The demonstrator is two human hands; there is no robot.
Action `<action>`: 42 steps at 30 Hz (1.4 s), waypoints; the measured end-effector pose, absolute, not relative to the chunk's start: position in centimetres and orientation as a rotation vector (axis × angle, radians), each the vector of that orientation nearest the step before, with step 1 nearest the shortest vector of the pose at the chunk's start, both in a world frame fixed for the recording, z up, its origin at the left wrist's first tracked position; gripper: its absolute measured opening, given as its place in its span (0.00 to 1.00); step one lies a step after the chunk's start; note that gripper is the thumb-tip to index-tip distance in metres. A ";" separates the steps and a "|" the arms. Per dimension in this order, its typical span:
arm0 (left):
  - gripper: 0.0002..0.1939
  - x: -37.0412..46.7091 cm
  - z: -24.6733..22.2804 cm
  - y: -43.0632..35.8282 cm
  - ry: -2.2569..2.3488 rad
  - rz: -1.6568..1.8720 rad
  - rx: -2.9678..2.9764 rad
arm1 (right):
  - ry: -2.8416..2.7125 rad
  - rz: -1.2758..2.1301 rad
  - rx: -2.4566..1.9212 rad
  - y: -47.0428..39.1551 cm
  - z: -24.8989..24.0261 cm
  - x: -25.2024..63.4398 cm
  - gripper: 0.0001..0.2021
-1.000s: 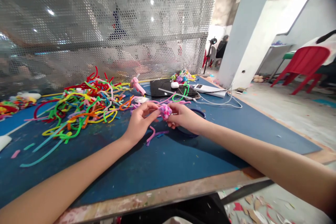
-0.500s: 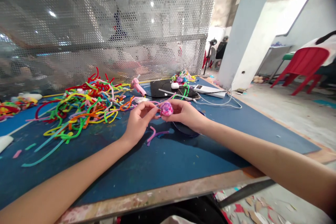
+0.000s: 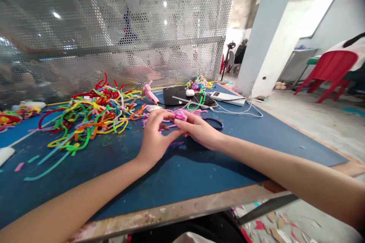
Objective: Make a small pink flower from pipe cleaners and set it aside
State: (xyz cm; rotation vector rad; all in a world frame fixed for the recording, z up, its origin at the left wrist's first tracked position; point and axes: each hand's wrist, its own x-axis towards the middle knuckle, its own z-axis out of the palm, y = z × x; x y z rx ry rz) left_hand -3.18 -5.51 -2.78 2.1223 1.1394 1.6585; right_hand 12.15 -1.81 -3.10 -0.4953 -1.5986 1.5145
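Observation:
A small pink and purple ball of twisted pipe cleaners [image 3: 180, 114] is held above the table, between my two hands. My right hand [image 3: 203, 131] grips it from the right with thumb and fingers. From the left, my left hand [image 3: 155, 133] curves round, its index fingertip on the ball and its thumb close under it. Part of the ball is hidden by the fingers. Beneath the hands lies a purple pipe cleaner piece [image 3: 176, 144], partly covered. Behind my right hand shows a dark blue hoop [image 3: 218, 122], perhaps a headband.
A tangled heap of coloured pipe cleaners [image 3: 94, 110] spreads over the left of the blue table [image 3: 185, 186]. Farther back are a pink glue gun [image 3: 149, 94], a black flat case [image 3: 171, 97], a white power strip [image 3: 228, 98] and cables. A perforated metal panel [image 3: 114, 38] borders the table.
The ball has been turned, showing a different, pinker side. My left hand has shifted slightly right, its thumb now under the ball, covering the loose pieces below.

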 end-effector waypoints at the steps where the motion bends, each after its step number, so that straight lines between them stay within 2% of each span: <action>1: 0.11 -3.2 -2.8 -5.5 1.140 1.643 2.085 | -1.631 1.499 -0.536 -1.8 -3.1 12.2 0.16; 5: 0.06 -3.6 -2.6 -4.8 1.183 1.614 1.979 | -1.727 1.400 -0.569 -1.5 -2.4 12.7 0.19; 10: 0.06 -4.3 -2.8 -3.9 1.073 1.549 1.861 | -1.812 1.183 -0.588 -0.8 -1.9 13.4 0.13; 14: 0.06 -4.3 -2.9 -4.0 1.048 1.550 1.911 | -1.737 1.307 -0.536 -0.4 -2.2 13.5 0.14; 17: 0.15 -4.3 -3.0 -4.2 1.007 1.524 2.009 | -1.666 1.410 -0.476 -0.5 -2.4 13.4 0.14; 19: 0.16 -4.4 -3.1 -4.3 1.020 1.529 2.050 | -1.697 1.390 -0.462 -0.7 -2.4 13.3 0.13; 22: 0.11 -4.5 -3.2 -4.1 1.057 1.540 2.052 | -1.865 1.200 -0.479 -1.0 -2.3 13.5 0.10; 24: 0.12 -4.6 -3.3 -4.0 1.046 1.509 2.047 | -2.005 0.986 -0.515 -1.1 -2.1 13.7 0.09; 31: 0.12 -4.7 -3.6 -3.5 1.008 1.451 1.914 | -2.305 0.400 -0.658 -1.0 -1.6 14.4 0.14; 36: 0.08 -4.8 -3.5 -3.6 0.936 1.436 1.952 | -2.249 0.333 -0.654 -0.8 -1.7 14.3 0.05; 42: 0.09 -5.1 -3.4 -3.6 0.973 1.464 1.949 | -2.118 0.443 -0.638 -0.8 -1.8 14.2 0.11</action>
